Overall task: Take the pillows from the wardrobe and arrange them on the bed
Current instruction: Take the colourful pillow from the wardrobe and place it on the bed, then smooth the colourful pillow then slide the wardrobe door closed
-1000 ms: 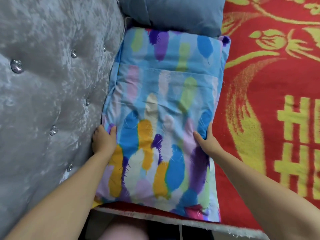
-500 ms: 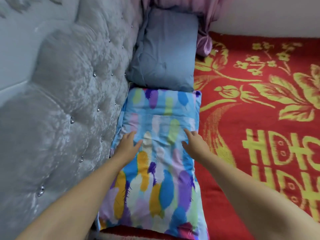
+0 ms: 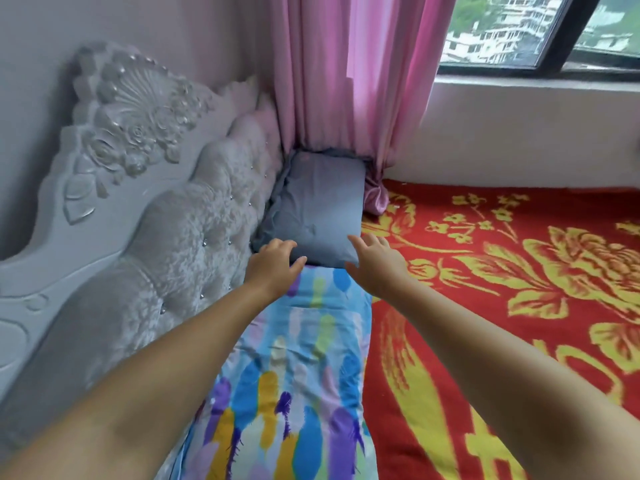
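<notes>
Both hands spread wide: left hand and right hand flank the grey-blue pillow at twelve o'clock (feather-print pillow beneath the forearms).

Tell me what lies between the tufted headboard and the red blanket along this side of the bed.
In the head view, two pillows lie end to end there: the feather-print pillow nearer the camera and the grey-blue pillow beyond it, in the corner by the pink curtain.

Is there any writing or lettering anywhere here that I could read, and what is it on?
No readable words, labels or numbers.
Red blanket: part of a large yellow woven sign at the bottom edge, cut off by the frame, unreadable.
Feather-print pillow and grey pillow: no text.
Buildings outside the window: too blurred to tell.
</notes>
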Action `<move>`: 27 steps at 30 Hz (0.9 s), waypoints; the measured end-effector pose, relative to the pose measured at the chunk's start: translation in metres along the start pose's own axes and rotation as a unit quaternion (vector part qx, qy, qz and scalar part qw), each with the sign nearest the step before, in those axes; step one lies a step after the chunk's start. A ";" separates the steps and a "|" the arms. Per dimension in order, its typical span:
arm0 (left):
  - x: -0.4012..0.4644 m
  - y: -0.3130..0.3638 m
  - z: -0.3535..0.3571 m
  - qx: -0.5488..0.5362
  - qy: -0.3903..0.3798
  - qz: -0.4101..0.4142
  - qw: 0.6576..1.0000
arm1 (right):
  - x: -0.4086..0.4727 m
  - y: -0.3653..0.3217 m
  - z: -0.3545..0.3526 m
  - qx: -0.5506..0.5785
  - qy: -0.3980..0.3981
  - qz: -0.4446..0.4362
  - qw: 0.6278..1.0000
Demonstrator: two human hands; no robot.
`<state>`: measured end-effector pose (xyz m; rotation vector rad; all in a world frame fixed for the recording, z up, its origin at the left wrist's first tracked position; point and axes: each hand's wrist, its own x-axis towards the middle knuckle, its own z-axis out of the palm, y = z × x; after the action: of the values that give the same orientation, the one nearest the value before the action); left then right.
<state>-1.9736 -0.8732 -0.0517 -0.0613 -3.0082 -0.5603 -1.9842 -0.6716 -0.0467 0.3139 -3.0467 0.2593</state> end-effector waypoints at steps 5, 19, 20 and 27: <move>-0.040 0.035 -0.007 0.020 0.031 -0.025 0.999 | -0.028 0.031 -0.023 0.004 0.003 -0.041 0.999; -0.271 0.118 -0.034 0.082 0.115 -0.229 0.963 | -0.166 0.037 -0.078 -0.010 -0.023 -0.291 0.956; -0.287 0.121 -0.038 0.088 0.121 -0.241 0.959 | -0.178 0.032 -0.079 -0.006 -0.027 -0.302 0.953; -0.408 0.176 -0.038 0.094 0.174 -0.288 0.937 | -0.272 0.016 -0.090 0.031 -0.032 -0.384 0.922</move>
<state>-1.5547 -0.7327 0.0113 0.8567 -2.6778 -0.2708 -1.7169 -0.5870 0.0161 1.4745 -2.6927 0.2834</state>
